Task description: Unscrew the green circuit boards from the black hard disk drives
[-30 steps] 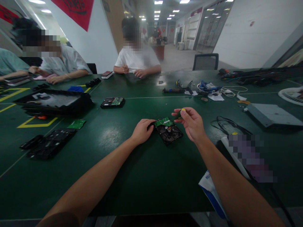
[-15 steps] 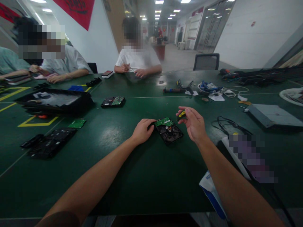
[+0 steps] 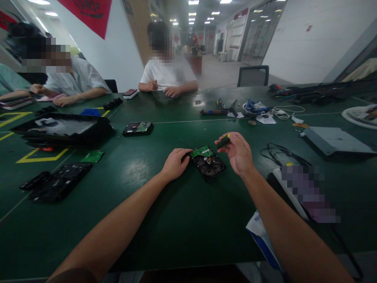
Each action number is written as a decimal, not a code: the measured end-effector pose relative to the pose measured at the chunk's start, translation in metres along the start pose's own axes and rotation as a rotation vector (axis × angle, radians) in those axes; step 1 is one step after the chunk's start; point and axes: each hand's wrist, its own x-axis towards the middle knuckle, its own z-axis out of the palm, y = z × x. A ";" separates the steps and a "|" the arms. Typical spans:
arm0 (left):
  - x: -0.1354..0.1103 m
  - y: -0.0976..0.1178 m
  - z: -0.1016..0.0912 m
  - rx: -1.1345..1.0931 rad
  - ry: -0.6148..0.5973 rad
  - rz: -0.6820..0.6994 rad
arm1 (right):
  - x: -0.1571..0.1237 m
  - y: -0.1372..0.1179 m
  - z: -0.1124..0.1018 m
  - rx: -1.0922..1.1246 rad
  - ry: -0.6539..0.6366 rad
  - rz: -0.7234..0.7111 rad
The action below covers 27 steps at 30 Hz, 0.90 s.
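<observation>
A black hard drive (image 3: 209, 165) with a green circuit board (image 3: 202, 151) on its far end lies on the green table (image 3: 188, 220) in front of me. My left hand (image 3: 174, 164) rests at the drive's left corner, fingers curled against its edge. Just right of the drive, my right hand (image 3: 237, 152) is raised a little and closed round a small screwdriver (image 3: 223, 141) with a dark and yellow handle, held level above the drive's far right corner.
Another hard drive (image 3: 138, 128) lies further back on the left, beside a black tray (image 3: 61, 127). Black parts (image 3: 54, 182) and a green board (image 3: 92, 157) sit at the left. Cables (image 3: 279, 151), tools (image 3: 216, 112) and a grey case (image 3: 335, 140) lie to the right. Three people sit across the table.
My right hand has turned the screwdriver in its fingers, from upright with the yellow cap showing to lying level. My left hand has stayed on the drive's corner.
</observation>
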 end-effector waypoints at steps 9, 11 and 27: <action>0.000 -0.002 0.002 0.009 -0.007 0.009 | -0.003 -0.004 0.002 0.010 -0.029 -0.005; -0.001 -0.002 0.002 0.012 -0.009 0.004 | -0.003 -0.003 0.002 0.046 -0.024 0.002; 0.000 0.001 0.000 0.005 -0.008 0.000 | -0.003 0.000 0.002 -0.012 0.018 0.004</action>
